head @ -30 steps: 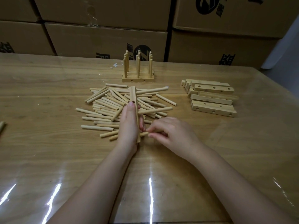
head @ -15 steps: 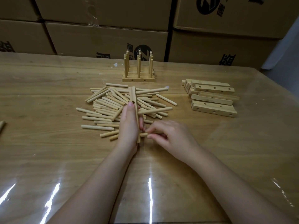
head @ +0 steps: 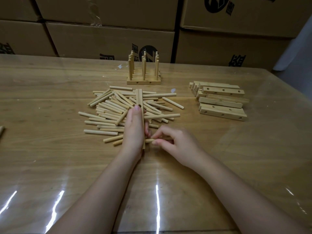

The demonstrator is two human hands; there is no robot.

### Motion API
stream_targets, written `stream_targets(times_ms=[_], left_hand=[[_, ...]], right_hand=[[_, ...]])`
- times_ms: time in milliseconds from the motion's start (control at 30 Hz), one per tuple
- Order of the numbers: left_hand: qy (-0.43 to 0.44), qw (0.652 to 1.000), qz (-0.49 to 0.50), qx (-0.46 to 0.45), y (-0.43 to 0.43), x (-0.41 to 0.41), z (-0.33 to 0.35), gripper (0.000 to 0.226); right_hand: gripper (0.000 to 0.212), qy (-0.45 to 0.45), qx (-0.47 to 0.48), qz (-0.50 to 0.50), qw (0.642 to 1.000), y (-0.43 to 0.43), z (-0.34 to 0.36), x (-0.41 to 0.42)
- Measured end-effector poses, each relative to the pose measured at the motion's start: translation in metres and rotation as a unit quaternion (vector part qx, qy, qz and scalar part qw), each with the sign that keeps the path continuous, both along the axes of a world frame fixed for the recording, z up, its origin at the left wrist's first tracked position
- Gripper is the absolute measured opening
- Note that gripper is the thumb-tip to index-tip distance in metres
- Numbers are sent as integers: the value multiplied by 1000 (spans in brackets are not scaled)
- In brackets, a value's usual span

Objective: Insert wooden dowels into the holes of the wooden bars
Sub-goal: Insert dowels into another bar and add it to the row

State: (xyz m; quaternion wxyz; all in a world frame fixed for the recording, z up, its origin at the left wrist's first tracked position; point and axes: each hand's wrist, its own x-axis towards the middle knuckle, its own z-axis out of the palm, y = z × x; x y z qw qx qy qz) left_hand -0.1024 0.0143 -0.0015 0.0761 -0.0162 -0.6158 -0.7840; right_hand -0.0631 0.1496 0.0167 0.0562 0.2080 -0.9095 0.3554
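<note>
The left hand (head: 135, 130) grips a bar (head: 140, 107) that runs near to far over the pile of dowels (head: 118, 112) in the middle of the table (head: 50, 157). Its fingers wrap the bar's near half, and one hole shows on the bar just beyond the fingertip. The right hand (head: 175, 142) pinches a dowel (head: 149, 141) between thumb and fingers; the dowel lies crosswise, its left end against the right side of the bar close to the bar's near end. Whether that end has entered a hole cannot be told, since the left hand covers that part.

Beyond the pile stands a finished piece (head: 143, 76), a flat base with dowels upright in rows. To the right lies a stack of bars (head: 221, 102) with holes along their sides. At the far left edge of the table lies one more dowel end (head: 1, 130). Cardboard boxes (head: 109, 41) line the far side.
</note>
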Motion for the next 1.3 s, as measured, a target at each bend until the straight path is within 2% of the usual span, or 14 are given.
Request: stream_targets(times_ms=[167,333,600,733,867,1067,1300], left_hand=[[2,1000,4,-27,-1,1,0,34],[-1,1000,2,-17,-1,1,3,33],[-19,1000,11,17,1,-1,2,34],[-10,1000,13,3,3,0,2,36],[-8,1000,21,-4,4,0,3,36],[-14,1000,1,-9,2,1,3,35],[-11,999,-11,-31,3,4,4,34]], right_hand=[[9,-36,-17,-9,999,1,-3,-2],[9,-26,-9,-10,1000,0,-3,-2],[28,63,135,15,989,-2,2,-2],[24,156,219,20,963,-2,6,2],[17,191,227,23,955,-4,7,3],[27,130,204,26,970,-2,1,1],[25,49,128,26,990,-1,-7,-2]])
